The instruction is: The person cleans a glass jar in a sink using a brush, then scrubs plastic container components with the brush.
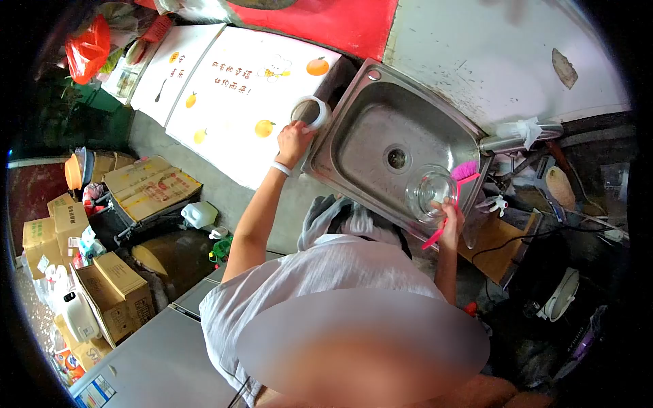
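Note:
My left hand (294,141) is closed on the near edge of a round, white-rimmed thing (321,121), which looks like a jar lid. It is at the right edge of the white printed cover (238,102), beside the sink; whether it rests there I cannot tell. Over the near right corner of the steel sink (371,126), my right hand (450,221) holds a clear glass jar (428,187) together with a pink scrub brush (465,175). The brush's bristles point up and away, and its handle passes by my fingers. Exact finger contact on the jar is partly hidden.
A drain (396,158) sits in the sink's floor. A wrapped pipe (520,132) adjoins its right corner. Right of it lie a wooden board (503,248) and clutter. Cardboard boxes (115,289) and a white jug (199,215) stand left, near a grey appliance (153,360).

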`<state>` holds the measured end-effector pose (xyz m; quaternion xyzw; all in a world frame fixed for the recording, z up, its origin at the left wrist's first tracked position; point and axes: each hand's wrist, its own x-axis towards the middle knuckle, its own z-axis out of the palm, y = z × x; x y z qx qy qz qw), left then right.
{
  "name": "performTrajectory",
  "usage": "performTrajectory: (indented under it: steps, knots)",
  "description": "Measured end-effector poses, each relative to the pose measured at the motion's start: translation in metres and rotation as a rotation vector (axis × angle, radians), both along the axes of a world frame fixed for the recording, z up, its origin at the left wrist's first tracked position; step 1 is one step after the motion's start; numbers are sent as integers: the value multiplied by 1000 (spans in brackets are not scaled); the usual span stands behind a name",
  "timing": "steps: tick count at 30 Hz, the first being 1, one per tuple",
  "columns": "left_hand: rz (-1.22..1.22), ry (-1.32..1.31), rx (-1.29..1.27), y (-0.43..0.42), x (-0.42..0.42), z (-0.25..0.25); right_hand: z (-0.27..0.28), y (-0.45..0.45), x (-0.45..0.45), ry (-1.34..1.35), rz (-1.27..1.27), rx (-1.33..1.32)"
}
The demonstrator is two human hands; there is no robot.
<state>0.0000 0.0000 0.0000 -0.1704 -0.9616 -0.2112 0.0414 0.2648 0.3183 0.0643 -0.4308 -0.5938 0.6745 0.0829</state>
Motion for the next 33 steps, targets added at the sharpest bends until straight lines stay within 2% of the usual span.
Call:
performTrajectory:
  steps: [9, 11, 13, 14, 15, 17, 18, 20, 24, 26, 27, 29, 30, 31, 32, 33]
  knots:
    - [-35, -11, 67, -3, 7, 2, 6, -11, -11, 16, 10, 12]
    - [23, 39, 435, -7, 11, 5, 7, -13, -15, 4, 9, 3]
    - [177, -33, 600, -25, 13, 5, 3, -13, -16, 13, -4, -5]
    - [208, 24, 658, -41, 10, -11, 1, -14, -17, 21, -17, -8]
    - [295, -26, 663, -53, 9, -8, 3, -14, -18, 16, -14, -17]
    - [327, -71, 428, -74, 16, -2, 11, -15, -22, -16, 8, -22]
    - [330, -71, 421, -82, 17, -4, 5, -12, -21, 2, 38, -5]
    - [134, 102, -18, -95, 21, -18, -3, -9, -19, 9, 22, -19]
    - [78, 144, -79, -96, 27, -28, 6, -11, -25, 22, -1, -33]
    - [163, 277, 65, -74, 31, -7, -11, -11, -26, 108, -23, -32]
    - [158, 315, 223, -56, 28, 7, -11, -8, -26, 142, 4, -10]
    - [116, -279, 812, -9, 31, 33, -5, -1, -28, 171, 48, 16]
    - [-12, -478, 1023, 24, 36, 51, 1, 2, -29, 165, 67, 20]
    - [-89, -731, 991, 56, 45, 78, 6, 3, -33, 192, 54, -17]
    - [-248, -864, 989, 77, 53, 62, 5, 3, -35, 200, 56, 18]
    - [-315, -1136, 1051, 100, 64, 58, 4, 4, -37, 207, 58, 53]
